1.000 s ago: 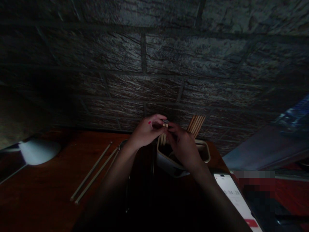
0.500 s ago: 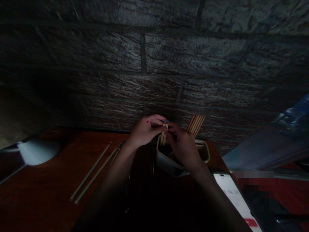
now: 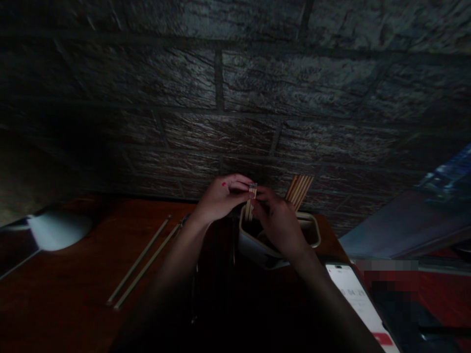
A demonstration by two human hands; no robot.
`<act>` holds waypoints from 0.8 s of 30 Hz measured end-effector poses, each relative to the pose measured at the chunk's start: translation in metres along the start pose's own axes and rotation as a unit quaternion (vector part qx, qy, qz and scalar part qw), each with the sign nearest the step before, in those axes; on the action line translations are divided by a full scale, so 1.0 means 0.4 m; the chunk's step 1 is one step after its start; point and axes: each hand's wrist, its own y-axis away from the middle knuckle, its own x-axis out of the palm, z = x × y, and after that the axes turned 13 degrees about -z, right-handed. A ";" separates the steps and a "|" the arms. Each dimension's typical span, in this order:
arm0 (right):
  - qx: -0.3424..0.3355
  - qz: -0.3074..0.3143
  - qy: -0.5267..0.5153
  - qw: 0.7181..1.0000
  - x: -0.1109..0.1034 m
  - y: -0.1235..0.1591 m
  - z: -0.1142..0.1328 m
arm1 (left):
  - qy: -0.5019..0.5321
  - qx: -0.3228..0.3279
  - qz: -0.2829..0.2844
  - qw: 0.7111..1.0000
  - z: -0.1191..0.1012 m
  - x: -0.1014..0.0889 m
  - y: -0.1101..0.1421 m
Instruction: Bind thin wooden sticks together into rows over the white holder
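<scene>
Between my two hands stands a small bundle of chopsticks (image 3: 249, 208), upright, with the lower ends reaching down into a light-rimmed container (image 3: 253, 245). My left hand (image 3: 220, 198) is closed on the bundle's top from the left, thumb and fingers pinching it. From the right, the fingers of my right hand (image 3: 281, 220) pinch the same bundle near its top. Another group of chopsticks (image 3: 300, 191) leans out of the container behind my right hand. The container's inside is mostly dark and partly hidden by that hand.
Two chopsticks (image 3: 142, 262) lie on the wooden table (image 3: 73, 279) to the left. Thin metal utensils (image 3: 195, 294) lie beside my left forearm. A lit phone (image 3: 353, 294) is at the right edge. A white conical object (image 3: 57, 230) stands far left. A brick wall (image 3: 243, 132) rises behind.
Almost nothing differs. Both hands keep hold of the chopstick bundle, with only slight finger and wrist shifts.
</scene>
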 end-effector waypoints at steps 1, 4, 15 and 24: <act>0.003 0.003 0.000 1.000 0.000 0.000 0.000 | 0.001 0.003 -0.001 1.000 -0.001 0.002 0.000; 0.002 0.004 0.003 1.000 0.001 0.000 0.000 | 0.004 0.016 -0.006 1.000 0.001 0.008 0.000; -0.001 -0.003 0.002 1.000 0.002 -0.002 -0.001 | 0.034 -0.007 -0.035 0.999 0.019 0.016 -0.006; 0.014 0.030 0.024 0.999 0.002 0.002 0.000 | 0.041 -0.014 -0.039 0.998 0.025 0.012 -0.012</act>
